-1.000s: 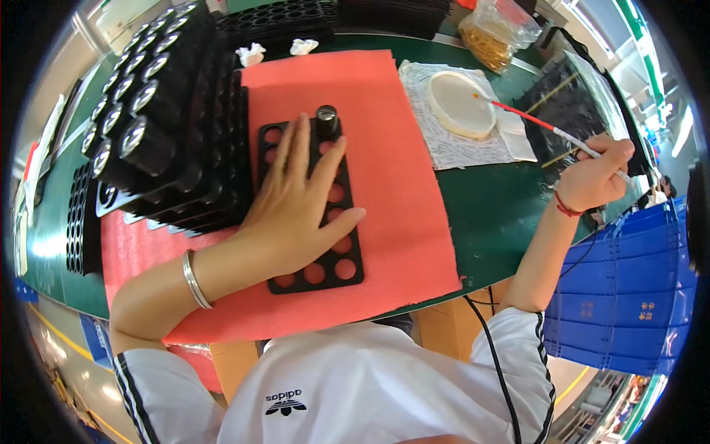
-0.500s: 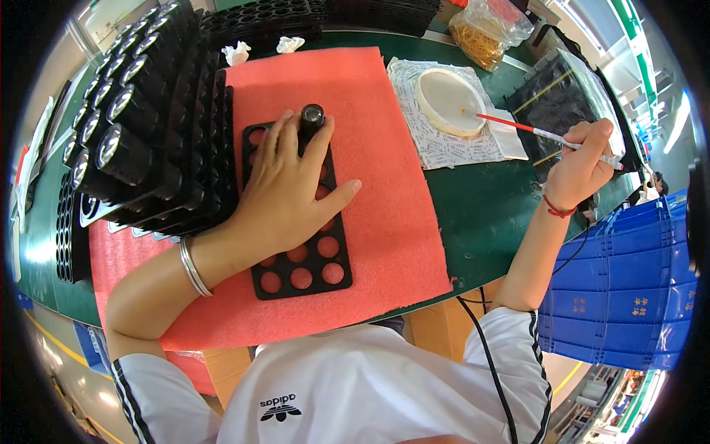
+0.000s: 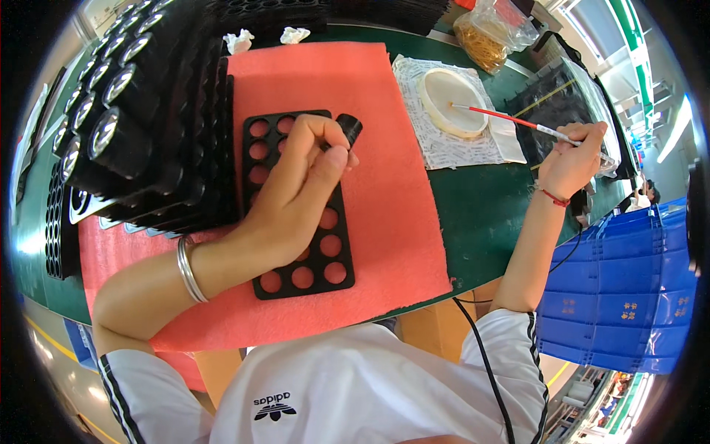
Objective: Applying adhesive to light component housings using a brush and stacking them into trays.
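Black cylindrical cap (image 3: 347,127) pinched in curled left hand (image 3: 296,200) over the perforated black tray (image 3: 325,259). Right hand (image 3: 573,159), right of tray, closed around a red-handled brush (image 3: 510,120).

Left hand (image 3: 299,189) curled, seemingly pinching; right hand (image 3: 573,159) closed, arm outstretched.

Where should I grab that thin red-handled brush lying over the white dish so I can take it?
Grip the brush on its bare red shaft, between the dish and the right hand, coming from above. The tip rests over the dish, likely wet, and the other end is already pinched in that hand's fingers, so only the middle span is free.
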A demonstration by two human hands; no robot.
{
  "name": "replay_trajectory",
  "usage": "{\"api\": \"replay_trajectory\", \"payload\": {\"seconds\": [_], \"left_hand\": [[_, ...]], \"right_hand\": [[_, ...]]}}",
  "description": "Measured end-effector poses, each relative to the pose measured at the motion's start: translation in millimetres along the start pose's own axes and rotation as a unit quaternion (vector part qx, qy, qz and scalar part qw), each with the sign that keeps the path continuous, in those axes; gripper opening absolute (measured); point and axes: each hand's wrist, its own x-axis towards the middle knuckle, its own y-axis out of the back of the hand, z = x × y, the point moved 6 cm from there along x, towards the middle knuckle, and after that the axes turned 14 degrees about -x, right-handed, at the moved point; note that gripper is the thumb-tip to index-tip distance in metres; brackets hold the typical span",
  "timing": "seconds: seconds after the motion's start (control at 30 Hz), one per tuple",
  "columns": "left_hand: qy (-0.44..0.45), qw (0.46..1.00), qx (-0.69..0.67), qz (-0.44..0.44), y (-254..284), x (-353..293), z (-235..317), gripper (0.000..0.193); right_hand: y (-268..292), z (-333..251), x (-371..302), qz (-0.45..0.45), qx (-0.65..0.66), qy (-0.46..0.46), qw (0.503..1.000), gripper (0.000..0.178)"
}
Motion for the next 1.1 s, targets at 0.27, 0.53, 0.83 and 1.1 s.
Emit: {"api": "replay_trajectory", "payload": {"seconds": [0.27,0.53,0.83,1.1], "left_hand": [[0.033,0.981,-0.163,0.096,13,1,-9,0.016],[0.061,0.981,-0.174,0.065,14,6,-8,0.034],[0.062,0.986,-0.143,0.065,12,7,-7,0.035],[0.051,0.988,-0.138,0.054,10,5,-6,0.037]], "right_hand": [[-23,0,-5,-0.185,0.238,-0.107,0.948,0.039],[-48,-21,-30,-0.286,0.250,-0.092,0.920,0.040],[-52,-24,-37,-0.319,0.206,-0.047,0.924,0.040],[-50,-23,-37,-0.328,0.200,-0.034,0.923,0.039]]}}
